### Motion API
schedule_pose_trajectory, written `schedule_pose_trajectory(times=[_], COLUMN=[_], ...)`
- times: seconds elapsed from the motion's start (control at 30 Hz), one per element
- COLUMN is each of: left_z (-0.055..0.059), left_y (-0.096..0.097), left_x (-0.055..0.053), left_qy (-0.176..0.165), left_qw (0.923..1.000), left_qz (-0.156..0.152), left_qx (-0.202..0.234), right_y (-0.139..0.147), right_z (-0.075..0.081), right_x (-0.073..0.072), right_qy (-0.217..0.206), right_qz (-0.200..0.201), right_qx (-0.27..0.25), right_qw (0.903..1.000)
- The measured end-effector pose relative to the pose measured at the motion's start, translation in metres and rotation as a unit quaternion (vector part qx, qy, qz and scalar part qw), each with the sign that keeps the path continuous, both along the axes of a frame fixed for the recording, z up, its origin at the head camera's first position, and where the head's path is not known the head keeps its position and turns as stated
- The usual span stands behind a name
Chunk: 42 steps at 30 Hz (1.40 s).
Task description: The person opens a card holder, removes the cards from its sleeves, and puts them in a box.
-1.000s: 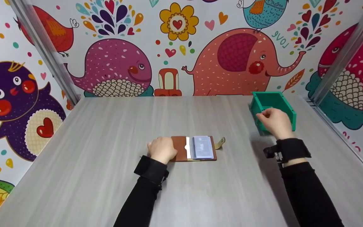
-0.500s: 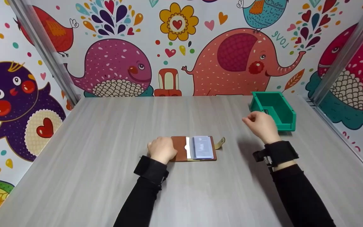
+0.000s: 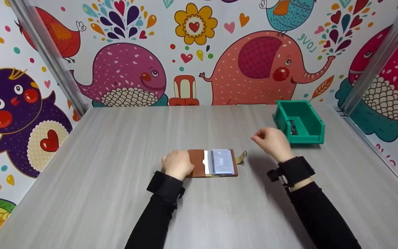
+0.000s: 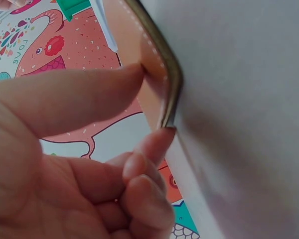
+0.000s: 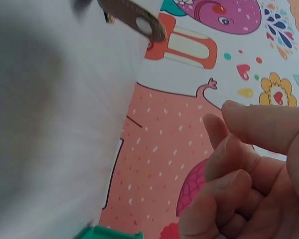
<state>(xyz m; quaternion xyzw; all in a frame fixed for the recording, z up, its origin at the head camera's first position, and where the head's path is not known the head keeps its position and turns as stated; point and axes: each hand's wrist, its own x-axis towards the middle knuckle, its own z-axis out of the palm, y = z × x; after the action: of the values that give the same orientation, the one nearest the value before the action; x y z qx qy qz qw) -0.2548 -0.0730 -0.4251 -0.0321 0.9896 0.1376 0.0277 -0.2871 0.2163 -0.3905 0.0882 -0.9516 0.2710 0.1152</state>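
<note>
A brown card holder [image 3: 196,162] lies unfolded on the table, its clear plastic sleeves [image 3: 223,162] showing on the right half and a snap strap [image 3: 241,157] sticking out on that side. My left hand [image 3: 177,164] pinches the holder's left edge; in the left wrist view the thumb presses the inner face while the index fingertip meets the edge. Above the table, between holder and green bin [image 3: 306,139], hovers my right hand [image 3: 272,143]. Its fingers are loosely curled, and nothing shows between thumb and index finger in the right wrist view.
At the back right stands the green bin, with a small dark flat item [image 3: 294,128] inside along its left wall. Patterned panels and metal posts [image 3: 375,58] border the table [image 3: 123,138] at the back and sides.
My right hand has moved left and nearer, away from over the green bin toward the card holder, uncovering the dark item in the bin. The left hand and card holder have stayed put.
</note>
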Motion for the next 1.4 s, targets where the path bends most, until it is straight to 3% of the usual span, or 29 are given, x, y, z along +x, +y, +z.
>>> schedule_pose_trajectory(times=[0.53,1.4], left_z=[0.001,0.001], left_y=[0.000,0.001], left_x=[0.001,0.001], left_qy=[0.007,0.006], left_qw=[0.9999,1.0000], left_qz=[-0.002,-0.001], left_qx=[-0.007,-0.006], right_y=[-0.028,-0.054], right_z=[-0.012,-0.027], right_x=[0.001,-0.002], right_qy=[-0.035,-0.043], right_qz=[0.032,0.064], right_qx=[-0.023,0.001], right_qw=[0.9986,0.9970])
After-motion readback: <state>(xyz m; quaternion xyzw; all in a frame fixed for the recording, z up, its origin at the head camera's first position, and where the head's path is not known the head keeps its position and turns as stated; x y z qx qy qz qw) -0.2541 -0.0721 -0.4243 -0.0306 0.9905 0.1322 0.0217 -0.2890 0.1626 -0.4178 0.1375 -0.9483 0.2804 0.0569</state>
